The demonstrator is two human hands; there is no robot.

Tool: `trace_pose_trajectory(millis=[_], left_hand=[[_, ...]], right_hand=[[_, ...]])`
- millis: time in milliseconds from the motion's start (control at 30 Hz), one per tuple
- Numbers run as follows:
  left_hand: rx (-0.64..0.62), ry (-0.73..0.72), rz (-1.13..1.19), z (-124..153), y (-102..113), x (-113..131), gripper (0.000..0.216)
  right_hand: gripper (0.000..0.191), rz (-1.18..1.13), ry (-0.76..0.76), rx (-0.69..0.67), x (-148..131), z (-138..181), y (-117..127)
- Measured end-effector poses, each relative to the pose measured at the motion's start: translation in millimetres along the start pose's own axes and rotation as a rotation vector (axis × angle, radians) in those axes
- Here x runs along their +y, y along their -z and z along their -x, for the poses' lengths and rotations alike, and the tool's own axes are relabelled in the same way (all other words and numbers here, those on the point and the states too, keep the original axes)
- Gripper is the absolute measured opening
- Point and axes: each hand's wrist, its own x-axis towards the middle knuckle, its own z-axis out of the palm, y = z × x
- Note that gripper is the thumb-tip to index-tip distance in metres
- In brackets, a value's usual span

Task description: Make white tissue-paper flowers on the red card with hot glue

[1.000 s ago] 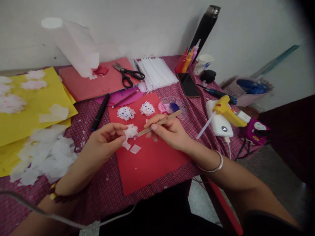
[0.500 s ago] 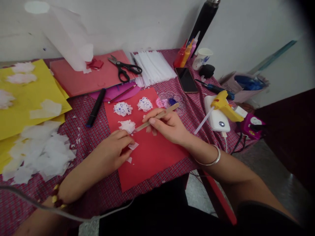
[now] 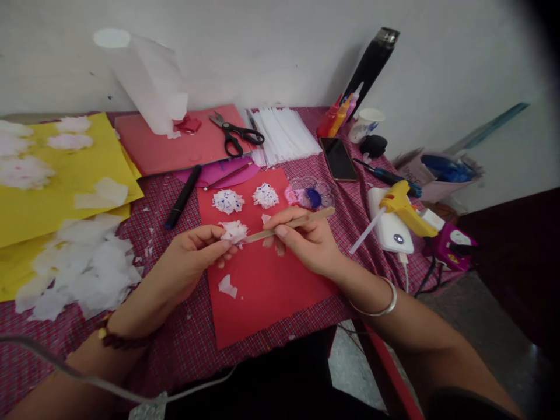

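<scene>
On a red sheet of paper (image 3: 280, 297) lies a plain white tissue-paper flower (image 3: 235, 229). My left hand (image 3: 199, 251) pinches at its left edge, thumb below and index finger above; whether a loose scrap is also between them I cannot make out. My right hand (image 3: 308, 239) grips a flat wooden stick (image 3: 311, 218), its tip touching the flower's lower right side. Behind are two blue-speckled tissue-paper flowers, one on the left (image 3: 228, 201) and one on the right (image 3: 265, 196). A tissue scrap (image 3: 228, 286) lies in front.
Cut tissue squares (image 3: 91, 265) are heaped at left beside yellow sheets (image 3: 26, 216) bearing pale flowers. A black marker (image 3: 182, 197), scissors (image 3: 236, 134), white glue sticks (image 3: 284, 134) and a phone (image 3: 338, 158) lie behind. A yellow glue gun (image 3: 400, 204) rests on a white power bank (image 3: 389, 230) at right.
The view has shifted, so things appear lower and further right. My left hand has moved up to the flower's left edge; a scrap formerly beside its fingers no longer shows there. The stick lies flatter.
</scene>
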Motion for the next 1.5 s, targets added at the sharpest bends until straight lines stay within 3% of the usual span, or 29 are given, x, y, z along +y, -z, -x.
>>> trace_pose_trajectory(millis=[233,433,567,767,1133,1267,1500], left_hand=[[-0.010,-0.046,-0.069,1.7,1.1,-3.2,0.018],[0.015,-0.015,0.005,1.5,-1.6,-4.2,0.017],[0.050,0.057,0.136,0.7,-1.7,-2.5,0.012],[-0.027,0.138,0.436,1.6,-0.6,1.9,0.010],[-0.067,-0.005,0.474,6.8,-3.3,4.7,0.015],[-0.078,-0.039,0.469,4.9,-3.1,2.3,0.008],[-0.083,-0.040,0.468,6.3,-4.6,-0.6,0.016]], right_hand=[[0.023,0.028,0.018,0.000,2.3,-0.2,-1.7],[0.019,0.015,0.048,0.003,3.8,-0.1,-2.5],[0.019,0.017,0.044,0.019,3.4,0.9,-2.2],[0.017,-0.059,0.051,0.029,3.2,-2.0,0.4],[0.025,-0.246,-0.086,0.083,14.6,-6.7,-3.9],[0.024,-0.277,-0.084,0.088,17.2,-7.2,-3.7],[0.022,-0.290,-0.091,0.068,17.1,-6.5,-3.0]])
